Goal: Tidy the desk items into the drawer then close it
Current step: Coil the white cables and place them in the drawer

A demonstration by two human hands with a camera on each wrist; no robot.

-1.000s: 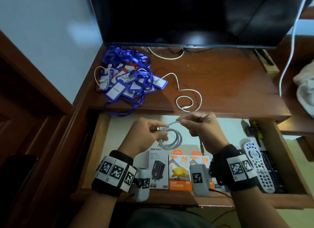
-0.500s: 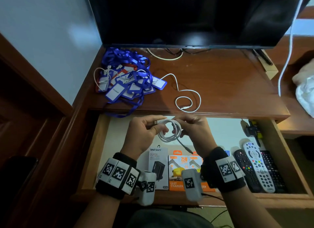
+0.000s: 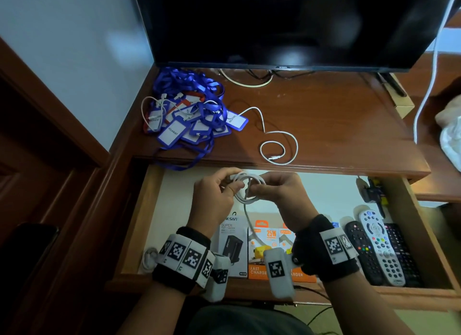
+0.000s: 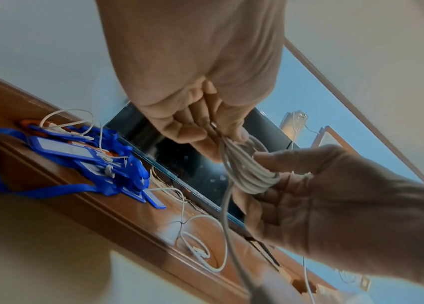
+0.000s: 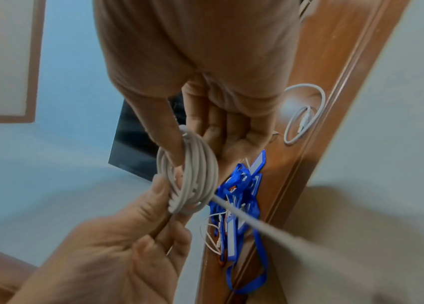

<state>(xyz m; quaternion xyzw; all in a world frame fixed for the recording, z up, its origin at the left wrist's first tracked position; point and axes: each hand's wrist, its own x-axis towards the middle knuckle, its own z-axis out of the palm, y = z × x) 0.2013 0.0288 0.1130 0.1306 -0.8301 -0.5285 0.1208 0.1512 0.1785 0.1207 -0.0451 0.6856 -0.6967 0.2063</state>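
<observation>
A white cable coil (image 3: 245, 186) hangs over the open drawer (image 3: 139, 225), held between both hands. My left hand (image 3: 229, 185) pinches its left side and my right hand (image 3: 259, 188) grips its right side. In the left wrist view the left fingers (image 4: 205, 127) clamp the coil (image 4: 249, 174) at the top while the right hand (image 4: 309, 185) cups it. In the right wrist view the coil (image 5: 192, 174) is looped round the right thumb, and a loose tail (image 5: 244, 216) trails down. A second white cable (image 3: 277, 147) and a pile of blue lanyards with badge holders (image 3: 189, 115) lie on the desk.
The drawer holds charger boxes (image 3: 264, 250) at the front middle, several remotes (image 3: 379, 247) on the right and a small white cable (image 3: 149, 257) at the front left. A dark TV (image 3: 274, 22) stands at the back of the desk. A white cord (image 3: 429, 85) hangs at the right.
The right hand has come in close to the left, and the coil has moved up towards the desk edge. More of the loose cable is wound into the coil.
</observation>
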